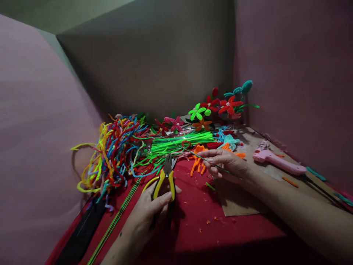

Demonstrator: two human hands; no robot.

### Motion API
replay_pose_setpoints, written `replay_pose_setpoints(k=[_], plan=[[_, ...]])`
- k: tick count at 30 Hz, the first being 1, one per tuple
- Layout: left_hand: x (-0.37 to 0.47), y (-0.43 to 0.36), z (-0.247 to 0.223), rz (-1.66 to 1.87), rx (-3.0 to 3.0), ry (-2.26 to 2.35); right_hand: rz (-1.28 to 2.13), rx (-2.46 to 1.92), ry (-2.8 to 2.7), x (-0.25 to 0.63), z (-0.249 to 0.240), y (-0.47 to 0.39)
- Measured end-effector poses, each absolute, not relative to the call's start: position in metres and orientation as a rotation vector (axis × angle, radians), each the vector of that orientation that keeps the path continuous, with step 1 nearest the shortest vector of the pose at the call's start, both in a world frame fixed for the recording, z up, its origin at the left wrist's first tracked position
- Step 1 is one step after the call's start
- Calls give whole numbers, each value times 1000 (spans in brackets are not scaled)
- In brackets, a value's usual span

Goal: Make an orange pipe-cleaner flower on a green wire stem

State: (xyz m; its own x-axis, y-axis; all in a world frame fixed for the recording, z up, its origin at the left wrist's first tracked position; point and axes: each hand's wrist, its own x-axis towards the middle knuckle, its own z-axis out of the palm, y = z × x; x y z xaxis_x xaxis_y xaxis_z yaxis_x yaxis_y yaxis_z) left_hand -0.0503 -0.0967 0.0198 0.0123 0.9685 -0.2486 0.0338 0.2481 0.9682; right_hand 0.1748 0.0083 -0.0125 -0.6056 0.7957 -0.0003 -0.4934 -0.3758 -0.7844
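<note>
The left hand (150, 209) is wrapped around the yellow-handled pliers (166, 178), fingers curled over one handle and the thumb pressed across the other, so the tool stands nose-up near the front edge of the red cloth (198, 221); the steel tip points toward the back of the table. The right hand (224, 163) lies a little farther in and toward the right edge, fingers closed in a pinch on a thin green wire stem (183, 148) that slants away up and left across the bundle of neon green pipe cleaners (179, 142). Just under those fingers sit orange pipe-cleaner pieces (197, 162), and the wrist rests on a sheet of brown cardboard (242, 198). Toward the left edge sprawls a tangled heap of mixed-colour pipe cleaners (116, 151) — yellow, red, blue — with a few long green wires (118, 217) running from it down to the front edge. At the back right corner stand finished pipe-cleaner flowers (220, 105) in red, lime, orange and teal. A pink glue gun (278, 162) lies on the cardboard near the right edge, well apart from both hands. Small orange scraps dot the cloth between the arms.
</note>
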Motion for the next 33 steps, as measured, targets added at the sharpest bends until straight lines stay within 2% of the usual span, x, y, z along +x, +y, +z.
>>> replay_pose_setpoints(k=[11,19,25,33], plan=[[-37,-87,11,1087,953,1147,2071,-483,-967,176,-14,3],[-25,-87,8,1227,1015,991,1872,-524,-1086,150,-9,-25],[-26,-85,17,1141,1020,981,1831,-538,-1097,154,-4,-29],[-48,-83,29,754,1504,1410,1983,-581,-1173,179,1,-15]])
